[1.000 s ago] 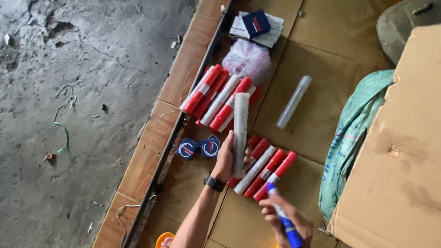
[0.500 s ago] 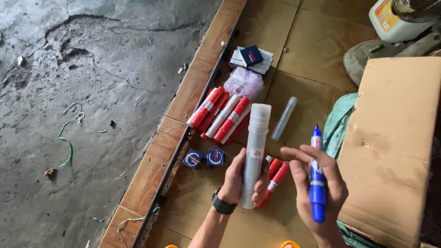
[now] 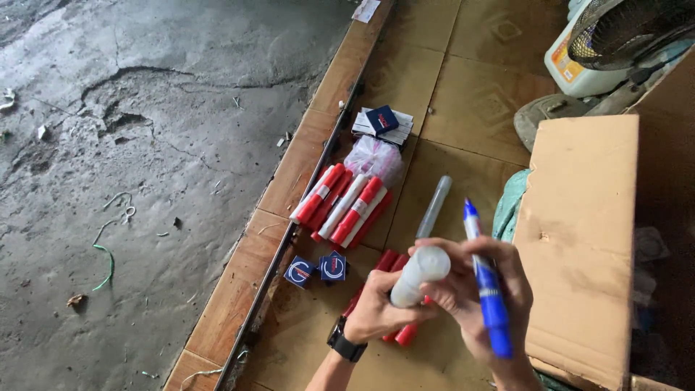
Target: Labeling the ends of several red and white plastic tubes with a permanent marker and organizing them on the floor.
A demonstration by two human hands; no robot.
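Left grip: the left hand [image 3: 376,311] is closed around the lower part of a white tube [image 3: 418,275].
Tube axis: its capped end tilts toward 1 o'clock, touching the right hand.
Right grip: the right hand [image 3: 483,297] holds a blue marker [image 3: 489,297], tip toward 12 o'clock, just right of the tube.
Floor at 11 o'clock: red-and-white tubes [image 3: 344,206], two small blue boxes [image 3: 316,269].
Containers: a plastic bag [image 3: 376,158], contents unclear; a cardboard box [image 3: 579,239] at 3 o'clock, inside hidden.
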